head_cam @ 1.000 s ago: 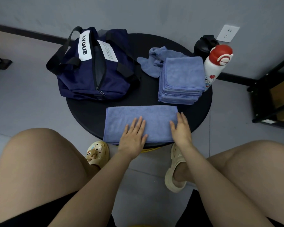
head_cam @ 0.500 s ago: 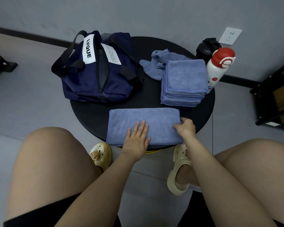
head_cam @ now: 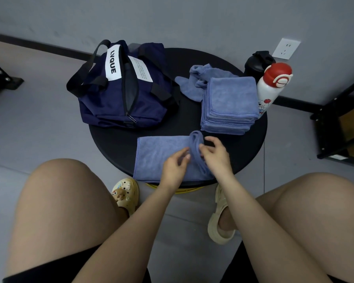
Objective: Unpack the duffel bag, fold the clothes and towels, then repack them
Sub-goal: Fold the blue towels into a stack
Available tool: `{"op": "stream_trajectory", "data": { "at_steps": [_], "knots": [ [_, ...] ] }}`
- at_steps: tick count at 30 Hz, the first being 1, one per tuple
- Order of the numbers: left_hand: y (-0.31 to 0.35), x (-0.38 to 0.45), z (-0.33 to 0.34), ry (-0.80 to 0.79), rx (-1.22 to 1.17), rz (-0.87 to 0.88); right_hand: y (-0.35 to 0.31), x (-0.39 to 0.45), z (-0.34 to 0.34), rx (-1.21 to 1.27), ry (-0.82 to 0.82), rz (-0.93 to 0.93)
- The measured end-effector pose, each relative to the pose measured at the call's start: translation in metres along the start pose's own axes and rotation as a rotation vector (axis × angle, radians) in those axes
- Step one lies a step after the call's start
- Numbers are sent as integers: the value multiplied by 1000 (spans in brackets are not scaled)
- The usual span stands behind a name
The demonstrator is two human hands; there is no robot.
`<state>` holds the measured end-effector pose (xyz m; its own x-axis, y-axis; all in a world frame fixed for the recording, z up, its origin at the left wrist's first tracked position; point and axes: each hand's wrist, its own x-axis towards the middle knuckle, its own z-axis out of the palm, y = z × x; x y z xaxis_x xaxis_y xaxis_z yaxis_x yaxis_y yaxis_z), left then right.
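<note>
Now both hands, left hand point(head_cam: 175, 165) and right hand point(head_cam: 215, 154), pinch the towel's point(head_cam: 157, 154) raised fold.

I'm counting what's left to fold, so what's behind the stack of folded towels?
A crumpled blue cloth lies on the black table behind the folded towel stack. The stack covers its near part, so more could be hidden.

The black bottle point(head_cam: 258, 63) stands half hidden behind the white bottle point(head_cam: 269, 88).
</note>
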<state>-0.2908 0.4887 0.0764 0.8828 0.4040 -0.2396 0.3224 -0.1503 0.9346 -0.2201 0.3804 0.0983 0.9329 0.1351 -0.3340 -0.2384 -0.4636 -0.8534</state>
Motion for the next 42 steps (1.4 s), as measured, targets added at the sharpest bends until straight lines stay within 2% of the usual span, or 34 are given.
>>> {"op": "stream_trajectory", "data": {
  "at_steps": [2, 6, 8, 11, 14, 16, 21, 27, 30, 36, 42],
  "knots": [
    [4, 4, 1, 3, -147, -120, 2, -4, 10, -76, -106, 2],
    [-4, 9, 3, 29, -165, -264, 7, -14, 23, -33, -204, 28],
    [-6, 12, 6, 30, -124, -271, 12, -16, 26, -6, -172, 23],
    [-3, 14, 10, 48, -58, -271, 17, -19, 20, 24, -23, 27],
    [4, 13, 15, 67, 3, -246, 22, -20, 9, -183, 103, -63],
    [8, 10, 20, 77, 15, -230, 22, -20, 7, -250, 82, -60],
    [14, 6, 29, 129, 42, -218, 22, -29, 9, -174, 1, -54],
    [22, 7, 17, 207, 71, -192, 24, -25, 10, -190, 46, -173],
    [21, 8, -2, 240, 88, -192, 25, -23, 13, -273, -21, -275],
    [10, 5, -52, 326, 138, -207, 27, -21, 30, -547, -283, -376],
    [-1, 3, -84, 371, 143, -260, 19, -25, 49, -721, -350, -469]
  ]
}}
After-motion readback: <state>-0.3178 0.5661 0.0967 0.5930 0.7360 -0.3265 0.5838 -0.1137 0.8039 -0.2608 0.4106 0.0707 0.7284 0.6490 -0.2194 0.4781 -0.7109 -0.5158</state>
